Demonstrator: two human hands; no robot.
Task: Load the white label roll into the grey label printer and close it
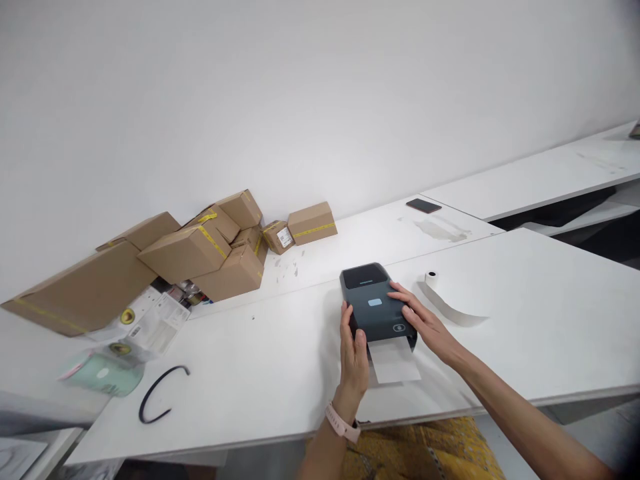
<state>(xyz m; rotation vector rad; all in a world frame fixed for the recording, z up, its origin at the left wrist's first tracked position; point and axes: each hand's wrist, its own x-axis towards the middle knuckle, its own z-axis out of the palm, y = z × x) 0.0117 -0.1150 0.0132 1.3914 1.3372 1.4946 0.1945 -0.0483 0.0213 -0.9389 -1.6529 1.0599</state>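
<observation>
A dark grey label printer (374, 313) sits near the front of the white table, between my two hands. A blank white label strip (395, 360) sticks out of its front slot. My left hand (354, 353), with a pink wristband (342, 424) below it, clasps the printer's left side. Across the right side and top edge lies my right hand (424, 321), its fingers gripping the casing. Just right of the printer, a small paper roll (431, 277) stands with a long curling tail (457, 312).
Several cardboard boxes (185, 253) are piled at the back left against the wall. A black curved band (149, 397) lies at the left, beside a mint-green pouch (103, 373). Farther back rests a phone (423, 205). The table's front edge (250, 441) runs close to me.
</observation>
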